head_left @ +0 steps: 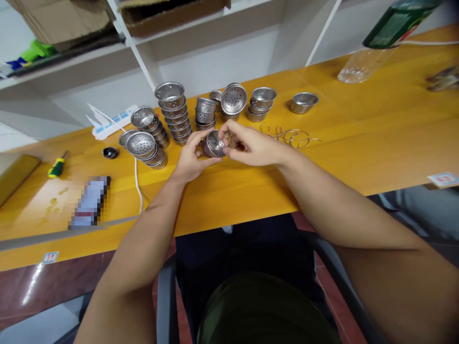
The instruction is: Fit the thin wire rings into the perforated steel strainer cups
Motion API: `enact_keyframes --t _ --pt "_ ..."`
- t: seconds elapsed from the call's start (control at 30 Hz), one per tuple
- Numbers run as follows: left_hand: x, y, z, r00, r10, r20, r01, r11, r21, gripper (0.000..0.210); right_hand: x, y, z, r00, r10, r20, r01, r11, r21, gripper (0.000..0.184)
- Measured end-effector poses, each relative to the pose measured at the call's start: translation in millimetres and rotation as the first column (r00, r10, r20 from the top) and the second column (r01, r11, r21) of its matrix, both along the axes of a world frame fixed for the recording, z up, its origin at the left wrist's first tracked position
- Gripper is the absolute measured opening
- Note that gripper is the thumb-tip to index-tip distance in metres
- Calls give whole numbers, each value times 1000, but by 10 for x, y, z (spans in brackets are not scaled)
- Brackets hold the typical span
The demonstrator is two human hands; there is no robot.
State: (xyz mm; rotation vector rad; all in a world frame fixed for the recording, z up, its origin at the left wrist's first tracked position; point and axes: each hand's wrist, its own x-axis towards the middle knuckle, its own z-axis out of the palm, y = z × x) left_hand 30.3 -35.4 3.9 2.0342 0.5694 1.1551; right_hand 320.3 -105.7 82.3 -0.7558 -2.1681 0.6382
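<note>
You have 2 hands in view: 1 L hand [191, 157], 1 R hand [253, 145]. With them is 1 held cup [212, 143]. Apart at right you have 1 single cup [304, 102]; the stack [263, 98] beside it has min. 2 cups, the tallest stack [170, 96] min. 5. Also you have 1 phone [89, 200], 1 screwdriver [56, 167], 1 bottle [387, 38], 1 power strip [114, 125], 2 cardboard boxes [64, 21], 2 edge labels [50, 258]. Wire rings [301, 139]: several, exact no. you can't tell, bc. they overlap.

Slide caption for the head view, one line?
Left hand holds a holed metal cup, right hand at its open top, stacked cups behind on a yellow table.
</note>
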Motion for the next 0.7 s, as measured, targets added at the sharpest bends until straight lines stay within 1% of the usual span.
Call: enact_keyframes --t 0.07,0.1,0.17,0.27,0.3,0.37,0.43,0.47,0.5,0.53,0.57,0.63,0.67,0.7 --pt "11 -56 72 999 18 -42 -15 998 67 106 -8 17 -11 999 -5 -48 7 999 39 17" --pt "19 -77 102 998 26 -53 -20 995 101 105 -32 29 -25 998 -3 -70 7 998 56 24" --pt "41 -105 140 997 51 -58 -42 986 161 103 -120 51 -59 989 -27 -147 34 999 41 42" --pt "90 -119 139 993 108 -37 -98 973 209 103 -281 69 -86 945 -130 -299 121 991 -49 65" --pt "107 -119 124 992 121 -27 -113 971 210 104 -315 78 -82 917 -176 -358 153 984 -91 71" --pt "137 -111 78 993 119 5 -118 976 182 106 -310 125 -64 831 -268 -488 187 960 -208 79" --pt "147 -90 19 994 95 56 -100 989 109 107 -192 223 -63 736 -344 -583 175 929 -327 85" --pt "144 -74 -10 992 90 88 -96 993 62 106 -98 289 -80 708 -371 -601 171 916 -364 88" --pt "137 -54 -36 988 97 121 -99 995 16 106 8 357 -111 707 -391 -589 188 907 -376 90" --pt "128 -33 -58 982 114 151 -111 993 -25 105 115 421 -153 731 -406 -548 234 904 -358 91" --pt "119 -12 -75 974 138 177 -130 990 -58 105 213 474 -202 784 -408 -467 287 906 -310 90" --pt "107 20 -90 961 177 210 -159 982 -99 105 349 521 -292 881 -402 -250 366 913 -178 85" --pt "106 28 -89 958 187 218 -166 980 -109 105 379 510 -318 903 -400 -155 387 915 -113 80" --pt "108 28 -85 957 191 219 -169 979 -116 105 383 477 -325 911 -400 -98 396 916 -60 76"
